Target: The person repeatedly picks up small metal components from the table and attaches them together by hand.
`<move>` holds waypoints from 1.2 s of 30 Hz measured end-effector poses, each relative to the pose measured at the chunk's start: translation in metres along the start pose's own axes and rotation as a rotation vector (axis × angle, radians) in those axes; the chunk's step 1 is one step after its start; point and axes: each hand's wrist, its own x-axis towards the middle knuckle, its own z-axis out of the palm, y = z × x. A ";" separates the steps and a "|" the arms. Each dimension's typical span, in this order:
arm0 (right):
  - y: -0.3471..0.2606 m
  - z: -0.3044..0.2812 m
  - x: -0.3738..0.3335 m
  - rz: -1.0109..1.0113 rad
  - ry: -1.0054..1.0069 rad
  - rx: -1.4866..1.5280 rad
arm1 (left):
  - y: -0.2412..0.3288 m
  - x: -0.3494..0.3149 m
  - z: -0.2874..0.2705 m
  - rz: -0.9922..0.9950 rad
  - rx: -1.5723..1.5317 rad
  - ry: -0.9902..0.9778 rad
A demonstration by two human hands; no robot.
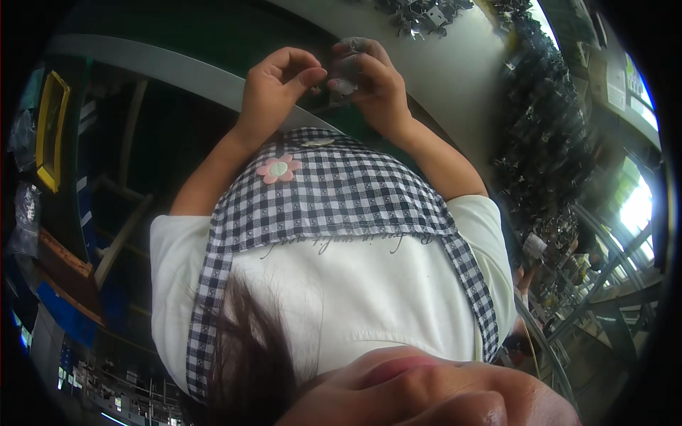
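Observation:
Both hands are close together over the table edge, in front of my checked apron [334,192]. My left hand [273,89] is closed, its thumb and forefinger pinched together beside the right hand. Whatever is at its fingertips is too small to name. My right hand [376,82] is curled around a small shiny metal piece [344,86], which shows between thumb and fingers. Greyish coverings sit on some of the right fingertips. The fingers hide much of the metal piece.
A large heap of small dark metal parts [543,135] spreads along the right. Another cluster of metal parts [426,15] lies on the pale tabletop [447,78] at the top. A grey table edge [163,65] runs across the left. A yellow frame [52,131] stands far left.

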 end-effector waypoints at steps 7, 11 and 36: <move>-0.014 0.002 0.001 -0.441 -0.363 -0.713 | 0.000 0.008 0.008 -0.115 0.130 0.065; -0.013 0.002 0.001 -0.432 -0.395 -0.720 | 0.000 0.015 -0.001 -0.208 0.100 -0.023; -0.007 -0.010 -0.005 -0.400 -0.149 -0.579 | 0.009 -0.002 0.013 -0.199 -0.227 -0.053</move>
